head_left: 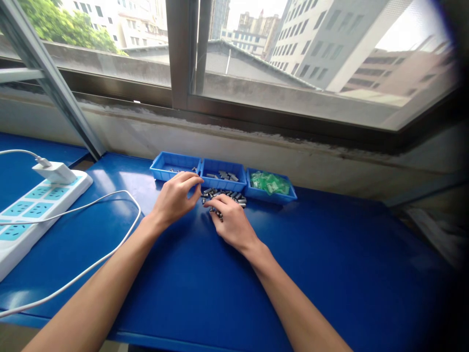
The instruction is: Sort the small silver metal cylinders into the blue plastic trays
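My left hand [178, 195] hovers at the front of the left blue bin, its thumb and forefinger pinched together. Whatever is between those fingertips is too small to make out. Just right of it, my right hand [234, 222] is curled low over a pile of small metal cylinders [238, 198] on the table. Some metal pieces show between its thumb and fingers, but its exact hold is hidden. Behind the pile, the middle blue bin [223, 183] contains more metal cylinders. A few small metal pieces lie in the left blue bin [172, 173].
A right blue bin [286, 198] holds green plastic packets [269, 183]. On the left lies a white power strip [71, 195] with a charger [54, 172] and a white cable [124, 237] crossing the blue table [205, 293]. The window wall [315, 166] stands behind the bins.
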`<state>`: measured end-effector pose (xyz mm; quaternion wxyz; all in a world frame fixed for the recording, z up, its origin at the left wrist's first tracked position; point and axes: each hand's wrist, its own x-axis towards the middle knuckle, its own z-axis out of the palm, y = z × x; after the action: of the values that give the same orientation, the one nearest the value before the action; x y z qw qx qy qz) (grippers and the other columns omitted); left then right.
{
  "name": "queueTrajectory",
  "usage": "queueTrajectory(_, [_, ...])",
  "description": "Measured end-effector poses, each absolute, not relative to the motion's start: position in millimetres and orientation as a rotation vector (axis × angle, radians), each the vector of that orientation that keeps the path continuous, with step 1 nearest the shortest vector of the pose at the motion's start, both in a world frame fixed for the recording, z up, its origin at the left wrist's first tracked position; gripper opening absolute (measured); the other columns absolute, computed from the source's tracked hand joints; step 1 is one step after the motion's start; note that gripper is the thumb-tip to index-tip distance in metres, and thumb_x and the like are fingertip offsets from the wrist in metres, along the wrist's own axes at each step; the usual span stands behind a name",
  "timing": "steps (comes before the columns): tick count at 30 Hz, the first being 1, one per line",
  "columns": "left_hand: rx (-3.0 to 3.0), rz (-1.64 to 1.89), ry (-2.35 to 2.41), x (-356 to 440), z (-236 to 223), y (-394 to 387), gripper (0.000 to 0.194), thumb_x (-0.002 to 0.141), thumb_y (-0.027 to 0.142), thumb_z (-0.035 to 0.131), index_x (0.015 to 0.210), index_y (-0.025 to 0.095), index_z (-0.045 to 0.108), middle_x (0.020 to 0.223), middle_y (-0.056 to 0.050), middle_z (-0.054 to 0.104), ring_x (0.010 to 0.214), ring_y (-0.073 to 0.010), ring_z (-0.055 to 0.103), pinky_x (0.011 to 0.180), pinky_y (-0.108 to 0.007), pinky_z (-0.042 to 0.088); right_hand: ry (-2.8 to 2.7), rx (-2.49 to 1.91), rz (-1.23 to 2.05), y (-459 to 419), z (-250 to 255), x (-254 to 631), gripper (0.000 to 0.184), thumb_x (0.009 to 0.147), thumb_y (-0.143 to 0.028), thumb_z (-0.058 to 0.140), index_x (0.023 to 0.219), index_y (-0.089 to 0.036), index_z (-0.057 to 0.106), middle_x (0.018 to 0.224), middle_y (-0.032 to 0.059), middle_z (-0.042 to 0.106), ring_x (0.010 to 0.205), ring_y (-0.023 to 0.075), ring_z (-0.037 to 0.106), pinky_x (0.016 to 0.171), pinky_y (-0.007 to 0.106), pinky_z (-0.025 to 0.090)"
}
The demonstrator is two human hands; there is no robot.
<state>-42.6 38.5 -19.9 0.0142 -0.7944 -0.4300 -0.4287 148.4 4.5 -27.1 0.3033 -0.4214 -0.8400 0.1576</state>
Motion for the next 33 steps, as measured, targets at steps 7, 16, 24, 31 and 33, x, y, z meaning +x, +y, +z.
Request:
queueTrajectory(7, [-2.73,-1.185,-1.239,-35.2,-21.5,33.3,0.019,0.09,0.015,0.054,0.098,0.017,0.071,0.101,-0.008,0.073,0.091,-0.0198,0.069,0.084,-0.032,0.056,-2.134,-1.131,0.498,8.9,-24.6,151.9,0.029,0.08,-0.001,0.062,0.099,-0.02,0.072,0.105,0.0065,0.072,0.099,0.0211,0.066,0.092,0.035,0.05])
queueTrajectory(16, [-2.829,-1.046,-1.282,-34.0,-25.7,32.5,0.02,0.091,0.017,0.054,0.101,0.02,0.071,0.101,-0.007,0.073,0.089,-0.0199,0.07,0.082,-0.031,0.054,-2.148,-1.216,0.462,8.5,-25.3,152.5,0.025,0.081,-0.003,0.062,0.096,-0.02,0.072,0.095,0.0053,0.074,0.088,0.0205,0.066,0.084,0.033,0.05])
queueTrajectory(24, [-2.846,-1.015,-1.307,-33.7,-24.8,31.2,0.021,0.09,0.016,0.054,0.102,0.019,0.072,0.101,-0.006,0.073,0.09,-0.0204,0.07,0.082,-0.03,0.053,-2.341,-1.221,0.291,4.2,-21.0,153.1,0.019,0.093,-0.01,0.054,0.096,-0.02,0.069,0.094,0.0064,0.073,0.092,0.0217,0.056,0.087,0.034,0.047])
queueTrajectory(31, [-2.817,-1.073,-1.317,-36.1,-22.4,31.8,0.023,0.09,0.016,0.054,0.105,0.019,0.071,0.101,-0.007,0.074,0.089,-0.0203,0.07,0.081,-0.031,0.053,-2.316,-1.191,0.327,4.0,-22.8,153.6,0.024,0.094,-0.011,0.053,0.11,-0.019,0.069,0.102,0.0083,0.072,0.097,0.0231,0.056,0.091,0.038,0.047])
queueTrajectory(33, [-2.776,-1.132,-1.362,-38.1,-19.8,32.3,0.023,0.092,0.017,0.053,0.107,0.019,0.071,0.102,-0.007,0.074,0.089,-0.0196,0.07,0.081,-0.03,0.053,-2.24,-1.162,0.409,4.3,-21.0,153.5,0.028,0.093,-0.011,0.054,0.115,-0.021,0.068,0.106,0.0081,0.071,0.1,0.0227,0.057,0.093,0.039,0.047])
